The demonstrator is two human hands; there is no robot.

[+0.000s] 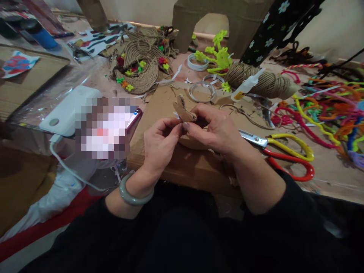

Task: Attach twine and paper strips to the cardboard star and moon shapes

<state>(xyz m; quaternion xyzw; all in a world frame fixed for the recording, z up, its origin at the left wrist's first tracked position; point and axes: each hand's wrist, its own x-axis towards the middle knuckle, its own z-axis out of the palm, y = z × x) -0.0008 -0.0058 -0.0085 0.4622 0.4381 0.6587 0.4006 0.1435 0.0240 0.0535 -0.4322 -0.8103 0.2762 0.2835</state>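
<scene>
Both of my hands meet over a flat cardboard box (159,110). A small, curved piece of cardboard (185,113) with a torn edge is pinched between them. My left hand (162,142) closes thumb and fingertips on its lower end. My right hand (214,127) grips the piece from the other side, its fingers curled partly out of sight. Just right of my right wrist lie scissors (290,148) with one yellow and one red handle, blades partly hidden. Beyond the hands are a glue bottle (248,86) and clear tape rings (202,92).
A roll of jute twine (263,80) lies behind the glue. Colourful pipe cleaners (338,113) crowd the right side. At the left are a white power bank (71,110) with a cable and a phone (106,129). A coiled-twine craft piece (142,64) sits at the back.
</scene>
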